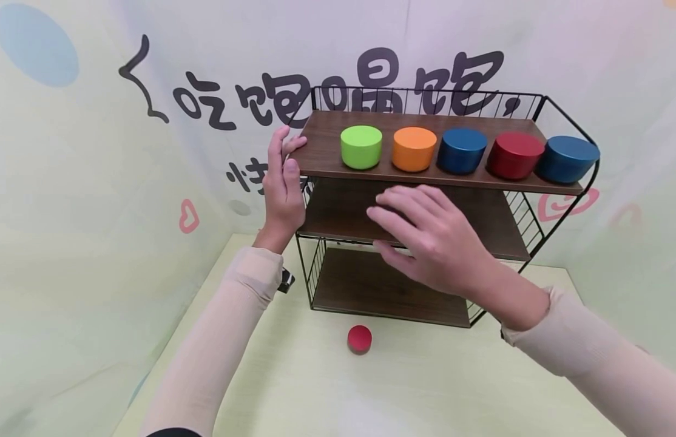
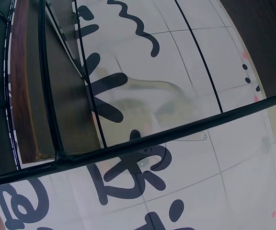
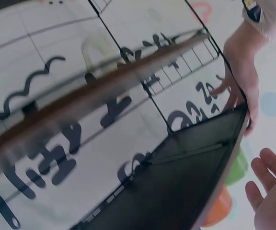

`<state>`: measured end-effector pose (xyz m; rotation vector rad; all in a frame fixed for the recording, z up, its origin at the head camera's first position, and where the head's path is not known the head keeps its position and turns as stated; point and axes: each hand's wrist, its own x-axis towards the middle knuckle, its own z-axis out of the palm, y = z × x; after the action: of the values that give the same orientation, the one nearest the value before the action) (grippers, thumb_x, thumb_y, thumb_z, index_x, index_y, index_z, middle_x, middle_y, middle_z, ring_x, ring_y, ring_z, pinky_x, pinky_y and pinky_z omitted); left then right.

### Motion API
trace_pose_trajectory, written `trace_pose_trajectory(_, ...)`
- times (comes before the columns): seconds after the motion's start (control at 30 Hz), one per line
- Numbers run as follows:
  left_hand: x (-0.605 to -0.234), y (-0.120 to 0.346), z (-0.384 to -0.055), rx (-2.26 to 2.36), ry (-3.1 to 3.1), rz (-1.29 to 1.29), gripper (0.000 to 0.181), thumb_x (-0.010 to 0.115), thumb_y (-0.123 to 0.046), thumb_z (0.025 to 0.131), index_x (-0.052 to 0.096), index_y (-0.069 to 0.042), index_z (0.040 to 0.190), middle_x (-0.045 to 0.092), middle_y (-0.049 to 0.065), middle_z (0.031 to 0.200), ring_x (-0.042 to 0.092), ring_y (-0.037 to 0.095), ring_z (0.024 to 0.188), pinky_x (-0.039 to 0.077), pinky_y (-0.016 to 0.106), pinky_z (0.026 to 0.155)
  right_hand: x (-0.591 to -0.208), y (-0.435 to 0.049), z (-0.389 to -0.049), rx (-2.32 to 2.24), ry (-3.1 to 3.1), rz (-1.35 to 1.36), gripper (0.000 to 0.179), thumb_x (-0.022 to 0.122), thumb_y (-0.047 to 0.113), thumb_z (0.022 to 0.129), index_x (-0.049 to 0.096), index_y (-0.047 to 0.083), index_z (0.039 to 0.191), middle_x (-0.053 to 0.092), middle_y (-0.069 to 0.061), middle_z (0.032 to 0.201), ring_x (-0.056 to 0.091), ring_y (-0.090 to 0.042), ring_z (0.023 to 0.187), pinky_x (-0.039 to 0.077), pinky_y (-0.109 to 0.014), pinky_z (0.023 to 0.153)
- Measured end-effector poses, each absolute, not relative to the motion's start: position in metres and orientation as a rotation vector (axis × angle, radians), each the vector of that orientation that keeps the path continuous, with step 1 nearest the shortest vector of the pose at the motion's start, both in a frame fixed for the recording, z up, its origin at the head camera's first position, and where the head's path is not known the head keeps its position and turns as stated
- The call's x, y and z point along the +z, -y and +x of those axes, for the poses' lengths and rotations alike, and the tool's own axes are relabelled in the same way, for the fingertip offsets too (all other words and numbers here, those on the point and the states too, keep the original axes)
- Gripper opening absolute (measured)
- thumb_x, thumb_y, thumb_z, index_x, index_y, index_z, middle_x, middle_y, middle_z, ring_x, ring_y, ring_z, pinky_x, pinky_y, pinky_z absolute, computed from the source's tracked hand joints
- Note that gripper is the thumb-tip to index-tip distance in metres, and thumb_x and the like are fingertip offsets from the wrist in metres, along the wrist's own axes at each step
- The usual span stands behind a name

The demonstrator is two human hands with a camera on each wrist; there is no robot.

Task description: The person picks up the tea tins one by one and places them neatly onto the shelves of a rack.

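Note:
A three-tier shelf rack (image 1: 403, 209) with dark wood boards and a black wire frame stands in front of me. My left hand (image 1: 283, 191) grips the rack's upper left end, its thumb and fingers on either side of the wire edge. My right hand (image 1: 431, 237) is held before the middle shelf with its fingers apart and nothing in them. Along the top shelf, left to right, sit round containers: a green one (image 1: 361, 147), an orange one (image 1: 414, 149), a dark blue one (image 1: 462, 150), a red one (image 1: 515, 156) and another blue one (image 1: 568, 159).
On the pale table (image 1: 294, 376), in front of the rack, lies a small round red object (image 1: 360, 338). A white cloth backdrop (image 1: 207, 54) with black lettering hangs behind the rack. Wire side rails (image 1: 526, 224) close the ends of the shelves.

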<state>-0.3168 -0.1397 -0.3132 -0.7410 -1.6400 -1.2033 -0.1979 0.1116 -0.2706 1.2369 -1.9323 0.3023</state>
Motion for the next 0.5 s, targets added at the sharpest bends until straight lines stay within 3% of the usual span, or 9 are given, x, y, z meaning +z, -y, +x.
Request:
trace_pose_trajectory(0.2,-0.313,0.140,-0.317,-1.206,1.639,-0.739,0.043,0.035,-0.011,0.101,0.041,0.000,0.142,0.066,0.014,0.124,0.057,0.025,0.124,0.038,0.035,0.104,-0.301,-0.113,-0.191,0.334,1.956,1.262,0.043,0.079,0.023,0.082,0.068,0.003,0.119,0.066,-0.019,0.118,0.061,-0.034,0.112,0.048,-0.049,0.094)
trace_pose_trajectory(0.5,-0.313,0.139,-0.317,-1.211,1.640,-0.741,0.043,0.035,-0.017,0.103,0.040,0.000,0.143,0.065,0.014,0.125,0.059,0.025,0.118,0.037,0.028,0.084,-0.348,-0.113,-0.177,0.337,2.088,1.251,0.040,0.073,0.031,0.089,0.069,0.008,0.121,0.066,-0.014,0.122,0.061,-0.030,0.115,0.048,-0.046,0.097)
